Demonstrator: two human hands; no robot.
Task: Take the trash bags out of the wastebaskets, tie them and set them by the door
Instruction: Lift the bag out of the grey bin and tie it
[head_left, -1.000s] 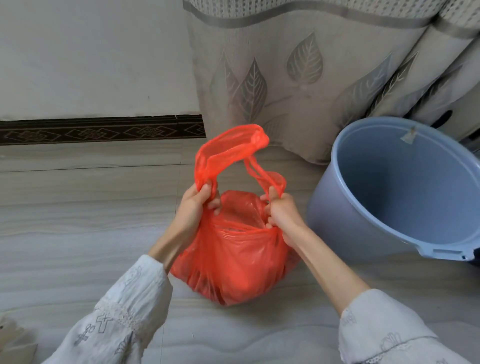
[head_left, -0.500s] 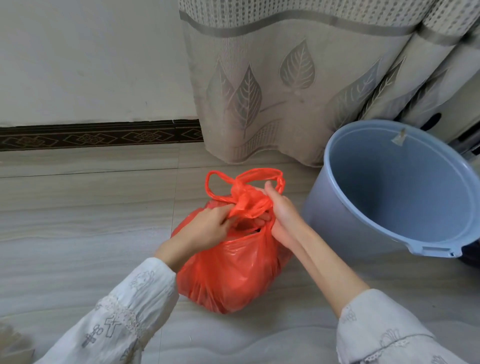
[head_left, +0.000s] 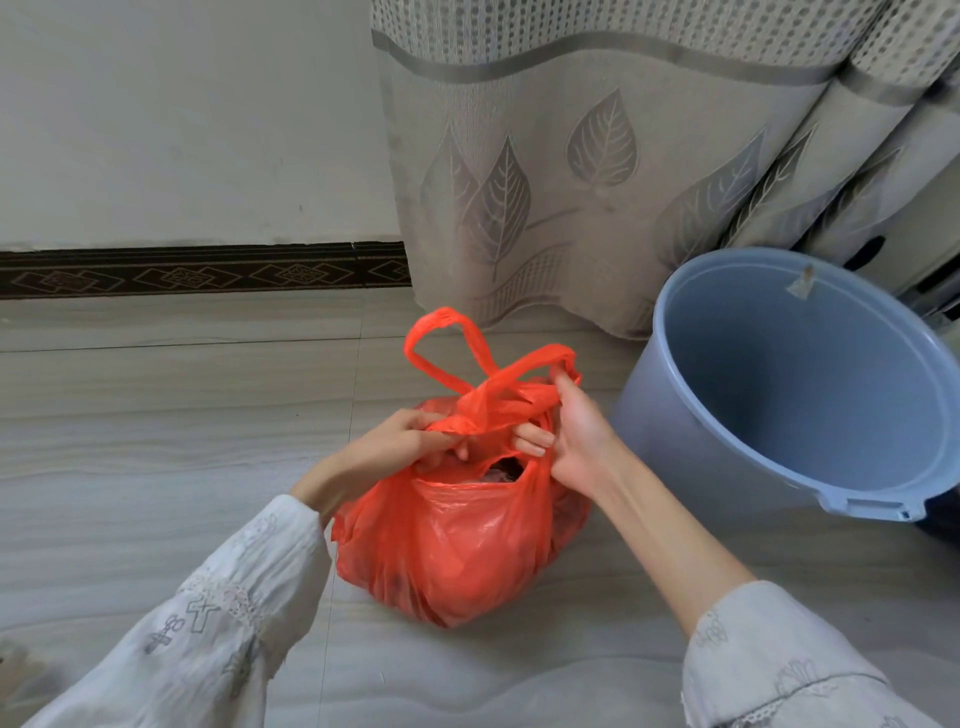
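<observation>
nearest: two white embroidered sleeves (head_left: 208, 613) reach forward, so the person is bent low over the work, arms stretched to the floor.

red trash bag (head_left: 457, 545) sits on the grey tiled floor (head_left: 156, 441), out of the bin, bulging with rubbish. resting it on the floor takes the weight off the handles, judged to leave both hands free for knotting.

left hand (head_left: 395, 447): fingers curled into the gathered plastic at the bag's mouth, pinching the crossing of the two handles. likely pins the half-knot so it cannot slip.

right hand (head_left: 576, 431): curled round the right handle loop (head_left: 545, 364), thumb hooked up through it, fingers tucked under the neck. hands close together, one each side of the crossing, both clamped on plastic.

left handle loop (head_left: 441, 343) stands up free behind the crossing. mouth not closed: a dark gap under the knot shows contents. judged step: first cross made, not yet drawn tight.

just right of the bag, apart from it: blue plastic wastebasket (head_left: 779, 395), tilted toward the viewer, no liner inside; a scrap of tape (head_left: 802, 283) on the far inner wall.

far: leaf-patterned grey curtain (head_left: 571, 171) hanging to the floor, white wall (head_left: 182, 114) with a dark patterned skirting band (head_left: 197, 273). no door in view.
</observation>
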